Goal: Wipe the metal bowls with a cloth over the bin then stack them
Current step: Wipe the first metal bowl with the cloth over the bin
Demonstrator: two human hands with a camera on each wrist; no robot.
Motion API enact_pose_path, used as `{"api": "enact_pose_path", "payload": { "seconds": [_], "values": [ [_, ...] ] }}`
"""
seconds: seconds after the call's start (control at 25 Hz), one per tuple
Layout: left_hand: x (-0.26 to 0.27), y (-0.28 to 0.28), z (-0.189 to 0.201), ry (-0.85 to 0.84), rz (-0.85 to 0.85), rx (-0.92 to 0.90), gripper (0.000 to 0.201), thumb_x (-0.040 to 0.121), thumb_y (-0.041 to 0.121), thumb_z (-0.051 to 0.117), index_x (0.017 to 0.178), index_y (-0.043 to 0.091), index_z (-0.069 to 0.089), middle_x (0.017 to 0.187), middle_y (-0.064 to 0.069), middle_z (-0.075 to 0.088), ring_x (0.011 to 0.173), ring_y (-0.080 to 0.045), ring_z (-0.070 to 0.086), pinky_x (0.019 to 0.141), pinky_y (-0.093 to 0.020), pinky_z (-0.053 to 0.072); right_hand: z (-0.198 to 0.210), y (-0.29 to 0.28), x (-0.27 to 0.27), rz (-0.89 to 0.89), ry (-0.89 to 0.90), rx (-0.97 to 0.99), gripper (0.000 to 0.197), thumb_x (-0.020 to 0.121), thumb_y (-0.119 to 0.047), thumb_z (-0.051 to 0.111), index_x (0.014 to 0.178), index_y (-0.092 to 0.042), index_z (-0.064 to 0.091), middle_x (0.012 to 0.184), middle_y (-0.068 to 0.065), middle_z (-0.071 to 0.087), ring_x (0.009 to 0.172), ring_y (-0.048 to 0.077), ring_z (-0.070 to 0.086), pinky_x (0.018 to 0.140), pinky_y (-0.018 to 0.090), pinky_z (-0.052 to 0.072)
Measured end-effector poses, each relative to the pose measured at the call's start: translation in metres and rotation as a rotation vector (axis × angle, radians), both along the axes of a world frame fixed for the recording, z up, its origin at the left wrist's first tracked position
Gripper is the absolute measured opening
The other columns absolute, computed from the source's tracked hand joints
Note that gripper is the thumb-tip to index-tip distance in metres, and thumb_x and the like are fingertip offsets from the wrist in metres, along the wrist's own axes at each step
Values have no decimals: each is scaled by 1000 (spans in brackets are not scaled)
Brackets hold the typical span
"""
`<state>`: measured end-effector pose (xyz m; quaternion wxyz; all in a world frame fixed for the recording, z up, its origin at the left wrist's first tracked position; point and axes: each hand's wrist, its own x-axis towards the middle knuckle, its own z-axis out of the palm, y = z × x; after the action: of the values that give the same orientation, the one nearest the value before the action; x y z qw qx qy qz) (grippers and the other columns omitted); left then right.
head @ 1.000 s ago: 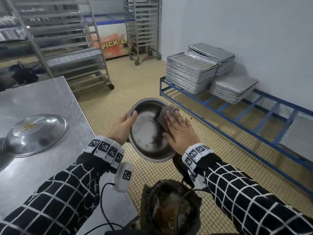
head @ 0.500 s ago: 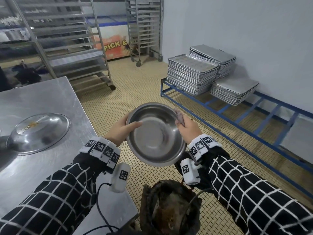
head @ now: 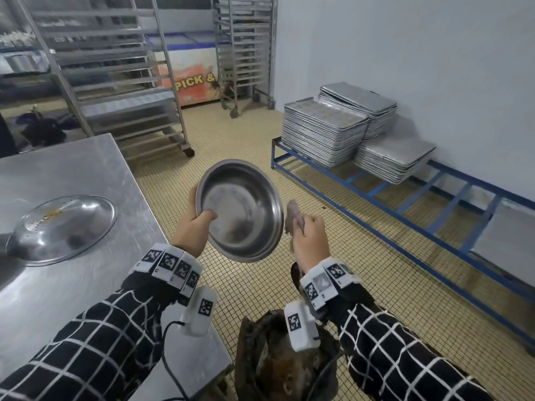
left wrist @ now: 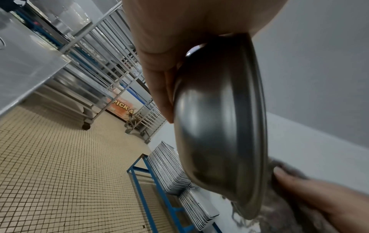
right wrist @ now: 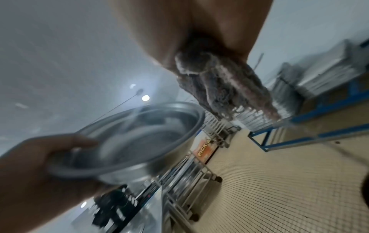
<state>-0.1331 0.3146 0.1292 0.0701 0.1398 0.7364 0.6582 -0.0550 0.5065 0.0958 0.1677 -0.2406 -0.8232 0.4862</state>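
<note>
My left hand grips a round metal bowl by its left rim, thumb inside, fingers behind; the bowl is tilted so its inside faces me. The left wrist view shows the bowl's outer side and my left hand's fingers on it. My right hand holds a bunched grey cloth just right of the bowl's rim, apart from it. In the right wrist view the cloth hangs from my fist above the bowl. A dirty dark bin stands below my hands. An upturned metal bowl lies on the steel table.
A blue floor rack with stacks of metal trays runs along the right wall. Wheeled tray racks stand behind the table. The tiled floor lies between them.
My right hand came off the inside of the bowl and pulled the cloth out past the right rim, bunching it in the fist. The left hand lifted the bowl slightly.
</note>
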Motion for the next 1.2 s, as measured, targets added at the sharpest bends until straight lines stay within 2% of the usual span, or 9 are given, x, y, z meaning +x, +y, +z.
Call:
{"api": "enact_pose_path", "payload": {
  "seconds": [0.16,0.32,0.48,0.6,0.72,0.84,0.96,1.08,1.2],
  "values": [
    [10,5,4,-31,-44,23,31,101,26,40,131,30,44,112,2,61,106,-19,60,84,-30,49,-8,-46,17,394,44,302,30,99,-25,44,124,-12,53,134,1,43,115,14,52,101,32,46],
    [9,1,13,7,-48,-44,53,100,45,37,149,28,26,134,10,44,126,-9,40,107,-29,31,-21,-61,27,741,24,520,55,98,-53,26,137,-20,44,143,-2,43,129,14,44,108,38,37],
    [2,-10,15,-23,-26,-34,51,101,37,37,149,25,25,129,6,49,121,-12,44,95,-22,37,-27,-33,19,760,-104,852,84,87,-65,-6,144,-22,39,149,-1,39,140,15,28,116,41,23],
    [4,-9,12,-13,-12,-89,55,100,41,37,150,25,23,146,0,40,136,-17,35,112,-31,28,-27,-53,22,799,-71,624,74,90,-64,0,148,-28,29,155,-7,27,144,11,18,119,39,13],
    [4,-9,14,-2,-20,-120,55,100,41,37,151,24,23,145,5,37,135,-11,31,112,-29,21,-29,-67,22,788,-49,484,61,96,-61,8,148,-33,26,156,-12,25,145,8,15,118,39,16],
    [-1,-13,11,-48,-49,-73,58,98,47,39,150,25,25,135,8,43,127,-11,38,109,-31,29,-33,-38,10,693,-207,882,58,98,-52,7,147,-31,29,155,-9,28,145,9,13,118,35,8],
    [-2,-16,-10,-145,-131,-139,78,82,76,42,148,39,23,149,-1,39,135,-25,40,113,-51,30,-35,-8,-5,575,-336,1034,59,97,-49,6,151,-27,19,159,-9,14,147,10,1,120,41,4],
    [3,-9,-13,-197,-113,-185,57,92,66,35,140,35,34,113,-12,66,97,-31,67,83,-44,55,-25,6,-20,497,-292,971,56,101,-39,19,153,-21,6,159,-8,-8,145,11,-12,120,42,3],
    [9,-2,-1,-294,-66,-199,45,98,53,31,117,20,54,77,-7,66,68,-23,65,63,-29,53,-11,13,-30,438,-120,813,56,101,-27,32,152,-17,12,160,-4,3,146,16,10,116,38,26]
  ]
}}
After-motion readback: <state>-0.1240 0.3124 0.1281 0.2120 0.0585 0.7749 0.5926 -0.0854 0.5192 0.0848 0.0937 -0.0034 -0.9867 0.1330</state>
